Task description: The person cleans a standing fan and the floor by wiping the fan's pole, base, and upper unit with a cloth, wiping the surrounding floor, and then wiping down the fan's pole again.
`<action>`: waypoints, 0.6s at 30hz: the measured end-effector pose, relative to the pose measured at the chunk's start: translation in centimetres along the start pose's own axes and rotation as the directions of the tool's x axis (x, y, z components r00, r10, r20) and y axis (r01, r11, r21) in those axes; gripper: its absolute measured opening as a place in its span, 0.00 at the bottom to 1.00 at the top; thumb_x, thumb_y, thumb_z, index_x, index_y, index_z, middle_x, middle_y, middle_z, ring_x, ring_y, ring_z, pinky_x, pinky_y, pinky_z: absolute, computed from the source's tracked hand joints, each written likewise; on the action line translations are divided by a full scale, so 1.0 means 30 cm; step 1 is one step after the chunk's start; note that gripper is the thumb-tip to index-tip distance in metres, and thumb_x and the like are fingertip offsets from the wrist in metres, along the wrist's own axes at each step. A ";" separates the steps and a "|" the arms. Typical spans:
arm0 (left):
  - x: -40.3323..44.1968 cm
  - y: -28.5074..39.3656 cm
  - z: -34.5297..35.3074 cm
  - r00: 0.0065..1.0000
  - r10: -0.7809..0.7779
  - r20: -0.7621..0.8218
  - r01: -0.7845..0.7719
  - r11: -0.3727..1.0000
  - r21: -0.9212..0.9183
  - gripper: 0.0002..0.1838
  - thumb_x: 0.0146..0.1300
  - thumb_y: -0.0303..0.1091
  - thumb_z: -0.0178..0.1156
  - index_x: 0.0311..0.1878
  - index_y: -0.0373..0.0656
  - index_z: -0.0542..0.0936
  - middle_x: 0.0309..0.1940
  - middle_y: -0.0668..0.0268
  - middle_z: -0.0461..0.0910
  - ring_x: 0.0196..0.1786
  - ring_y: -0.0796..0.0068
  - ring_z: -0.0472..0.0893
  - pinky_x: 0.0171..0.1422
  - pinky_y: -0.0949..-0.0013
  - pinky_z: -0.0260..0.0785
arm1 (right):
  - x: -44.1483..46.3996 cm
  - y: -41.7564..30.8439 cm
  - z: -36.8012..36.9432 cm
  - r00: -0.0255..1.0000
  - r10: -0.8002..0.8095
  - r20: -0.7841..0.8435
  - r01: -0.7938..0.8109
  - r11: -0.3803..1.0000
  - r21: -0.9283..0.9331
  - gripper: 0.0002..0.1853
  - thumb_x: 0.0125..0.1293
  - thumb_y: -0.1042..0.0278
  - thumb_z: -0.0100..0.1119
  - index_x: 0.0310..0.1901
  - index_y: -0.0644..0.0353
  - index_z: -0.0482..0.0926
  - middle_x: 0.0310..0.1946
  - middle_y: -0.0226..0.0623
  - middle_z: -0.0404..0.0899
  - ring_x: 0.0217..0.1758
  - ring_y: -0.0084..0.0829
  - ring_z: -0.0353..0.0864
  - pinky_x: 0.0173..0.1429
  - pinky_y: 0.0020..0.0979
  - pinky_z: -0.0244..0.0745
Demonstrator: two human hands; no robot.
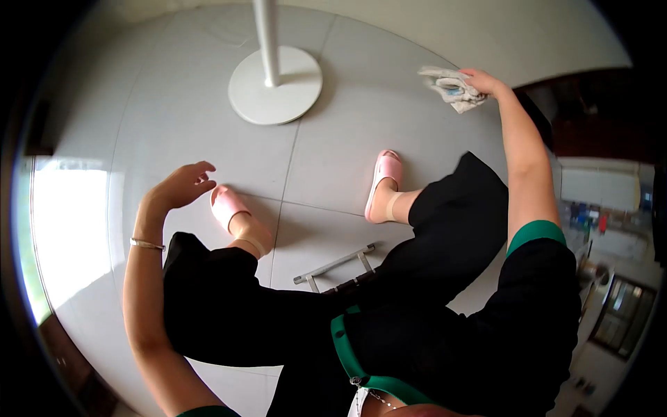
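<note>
A crumpled whitish cloth with a bit of blue is gripped in my right hand, held out at the upper right; its left edge is blurred. My left hand hangs in the air near my left knee, fingers loosely bent and apart, with nothing in it. Just beyond it is a pink slipper on my left foot. Between the hands stands a white pole on a round white base, apart from both hands.
Grey floor tiles lie under my feet. Below me shows part of a low metal-framed stool. A dark brown piece of furniture is at the right, and a pale wall runs behind. Bright light falls from the left.
</note>
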State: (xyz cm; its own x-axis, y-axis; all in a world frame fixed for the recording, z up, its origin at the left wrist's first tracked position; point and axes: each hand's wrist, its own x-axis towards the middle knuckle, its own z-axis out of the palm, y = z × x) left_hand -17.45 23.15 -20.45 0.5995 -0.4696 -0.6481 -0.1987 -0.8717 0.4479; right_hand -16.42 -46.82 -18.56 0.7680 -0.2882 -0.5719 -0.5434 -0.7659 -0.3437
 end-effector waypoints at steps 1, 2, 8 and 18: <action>0.015 0.025 -0.007 1.000 0.022 -0.015 -0.022 1.000 0.019 0.19 0.66 0.36 0.57 0.58 0.40 0.75 0.46 0.54 0.82 0.51 0.61 0.80 0.58 0.61 0.72 | -0.050 0.068 -0.028 0.998 0.033 0.045 -0.039 0.992 0.121 0.23 0.67 0.74 0.49 0.65 0.56 0.70 0.56 0.35 0.76 0.57 0.29 0.76 0.60 0.30 0.72; 0.040 0.050 -0.017 0.999 0.042 -0.023 -0.041 0.999 0.035 0.19 0.66 0.37 0.57 0.58 0.40 0.75 0.45 0.55 0.82 0.50 0.61 0.80 0.58 0.62 0.72 | -0.089 0.145 -0.037 0.998 0.058 0.028 -0.062 0.987 0.151 0.23 0.67 0.74 0.49 0.65 0.56 0.70 0.56 0.35 0.76 0.57 0.29 0.76 0.60 0.30 0.72; 0.122 0.127 0.016 0.990 0.112 0.081 -0.116 0.992 0.045 0.20 0.67 0.38 0.59 0.58 0.40 0.75 0.41 0.56 0.83 0.44 0.64 0.81 0.52 0.64 0.74 | -0.185 0.720 0.083 0.961 0.225 -0.159 -0.040 0.687 0.726 0.22 0.63 0.76 0.53 0.60 0.60 0.72 0.53 0.37 0.78 0.53 0.30 0.78 0.56 0.30 0.74; 0.523 0.266 0.029 0.911 -0.040 0.410 -0.089 0.953 0.290 0.20 0.64 0.38 0.62 0.57 0.40 0.75 0.41 0.57 0.83 0.45 0.63 0.81 0.52 0.63 0.74 | 0.095 1.000 0.478 0.529 0.577 -0.622 0.093 0.689 0.719 0.19 0.54 0.67 0.64 0.49 0.58 0.77 0.41 0.36 0.82 0.44 0.29 0.81 0.51 0.29 0.76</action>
State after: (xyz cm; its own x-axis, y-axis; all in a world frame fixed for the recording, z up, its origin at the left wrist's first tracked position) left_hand -10.29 8.71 -27.58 0.2361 -0.4503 -0.8611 -0.4673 -0.8296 0.3057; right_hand -35.39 -62.37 -41.19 0.3034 -0.9521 -0.0379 -0.5464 -0.1412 -0.8255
